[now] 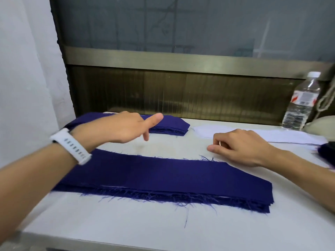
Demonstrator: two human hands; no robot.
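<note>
Purple strips (172,178) lie stacked below my hands, seemingly for picking; left hand (123,127) hovers open, right hand (241,147) curled, hold unclear.

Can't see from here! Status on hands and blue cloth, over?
Left hand open, above table. Right hand curled, beside blue cloth stack; grip unclear. Nothing in the way.

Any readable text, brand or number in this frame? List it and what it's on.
No text can be quoted.
Water bottle label: red and grey print, too blurred to read.
White wristband: no marking readable.
Purple fabric stack: nothing printed that shows.
White sheets: nothing printed that shows.
</note>
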